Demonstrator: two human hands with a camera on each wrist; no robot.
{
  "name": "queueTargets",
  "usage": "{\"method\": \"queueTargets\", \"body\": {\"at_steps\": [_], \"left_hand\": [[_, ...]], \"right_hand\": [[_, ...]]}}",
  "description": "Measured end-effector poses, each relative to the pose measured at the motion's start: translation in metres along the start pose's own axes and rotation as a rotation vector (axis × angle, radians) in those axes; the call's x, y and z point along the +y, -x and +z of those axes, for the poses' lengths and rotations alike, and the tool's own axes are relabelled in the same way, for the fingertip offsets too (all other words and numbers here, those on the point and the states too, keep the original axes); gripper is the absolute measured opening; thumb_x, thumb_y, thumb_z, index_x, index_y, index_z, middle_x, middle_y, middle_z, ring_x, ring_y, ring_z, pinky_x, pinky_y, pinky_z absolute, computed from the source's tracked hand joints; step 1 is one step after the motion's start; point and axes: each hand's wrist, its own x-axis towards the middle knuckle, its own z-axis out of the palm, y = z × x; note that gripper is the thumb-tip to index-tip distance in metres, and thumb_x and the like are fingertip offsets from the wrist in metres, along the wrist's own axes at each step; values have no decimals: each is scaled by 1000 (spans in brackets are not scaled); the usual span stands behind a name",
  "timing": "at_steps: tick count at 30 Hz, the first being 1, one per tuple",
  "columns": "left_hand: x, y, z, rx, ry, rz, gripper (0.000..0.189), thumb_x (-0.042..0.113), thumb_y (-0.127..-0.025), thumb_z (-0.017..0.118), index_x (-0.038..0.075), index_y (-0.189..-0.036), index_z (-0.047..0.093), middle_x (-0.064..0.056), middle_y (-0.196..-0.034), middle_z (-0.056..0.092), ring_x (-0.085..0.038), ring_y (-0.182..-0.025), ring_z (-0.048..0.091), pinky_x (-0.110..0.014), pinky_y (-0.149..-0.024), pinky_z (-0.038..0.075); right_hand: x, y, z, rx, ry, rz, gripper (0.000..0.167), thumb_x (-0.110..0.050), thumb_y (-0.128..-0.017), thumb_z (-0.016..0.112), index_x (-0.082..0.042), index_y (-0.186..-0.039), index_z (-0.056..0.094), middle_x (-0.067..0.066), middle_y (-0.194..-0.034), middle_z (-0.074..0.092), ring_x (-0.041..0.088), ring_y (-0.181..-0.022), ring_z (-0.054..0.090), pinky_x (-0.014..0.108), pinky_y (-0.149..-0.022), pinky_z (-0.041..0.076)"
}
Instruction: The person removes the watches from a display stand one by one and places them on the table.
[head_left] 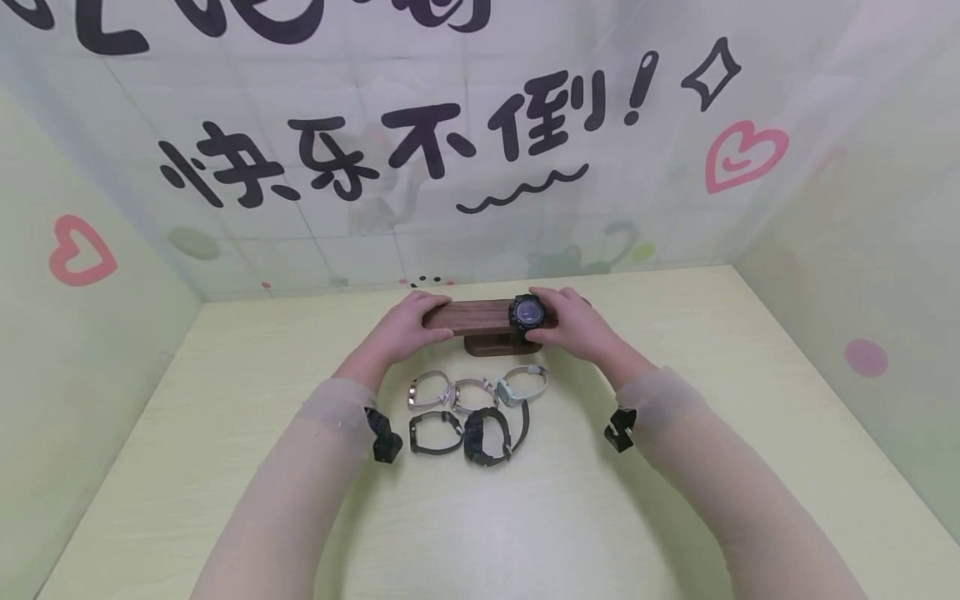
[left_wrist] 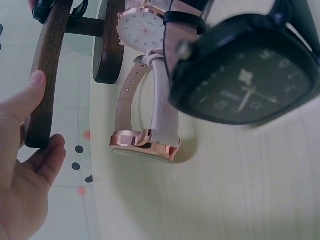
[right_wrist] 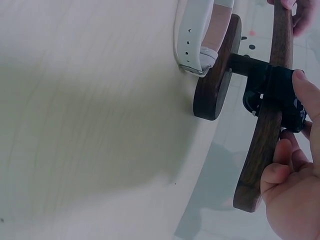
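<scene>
A dark brown wooden watch stand (head_left: 472, 317) stands near the back of the table, its bar raised on a short post over an oval base (head_left: 491, 347). My left hand (head_left: 408, 327) holds the bar's left end between thumb and fingers. Around the bar's right part sits a black sports watch (head_left: 528, 312), its strap wrapped round the wood. My right hand (head_left: 573, 327) pinches that watch; in the right wrist view the thumb lies on it and the fingers (right_wrist: 276, 174) curl beside the bar. The left wrist view shows the bar's left end (left_wrist: 40, 130) bare.
Several watches stand on edge before the stand: a pink-strapped one (head_left: 429, 390), a rose-gold one (head_left: 472, 396), a pale one (head_left: 522, 385), a slim black one (head_left: 436, 433) and a chunky black one (head_left: 487, 436). Behind rises a printed cloth wall (head_left: 420, 225).
</scene>
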Motion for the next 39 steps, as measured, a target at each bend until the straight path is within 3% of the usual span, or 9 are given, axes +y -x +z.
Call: {"method": "queueTargets", "body": {"at_steps": [13,22,39], "left_hand": [[0,-1,1,3,3,-4,63,29,-85,69,10,-140,44,-14,-135,43,-33,-122,44,-47,-105,31],[1,0,1,5,8,5,63,29,-85,70,10,-139,44,-14,-134,44,-33,-121,44,-47,-106,31],[2,1,0,5,22,-3,63,28,-85,70,9,-140,44,-15,-135,43,-34,-121,44,-48,-105,31]], "right_hand": [[-4,-3,-2,-19,43,30,69,-28,-80,75,-12,-140,44,19,-108,49,29,-94,51,44,-86,44],[-1,2,-7,3,29,-12,65,-26,-79,75,-10,-136,48,18,-103,49,28,-91,50,44,-86,44],[16,6,-17,-23,25,35,67,-23,-80,74,-8,-139,44,22,-110,49,31,-98,49,46,-90,42]]}}
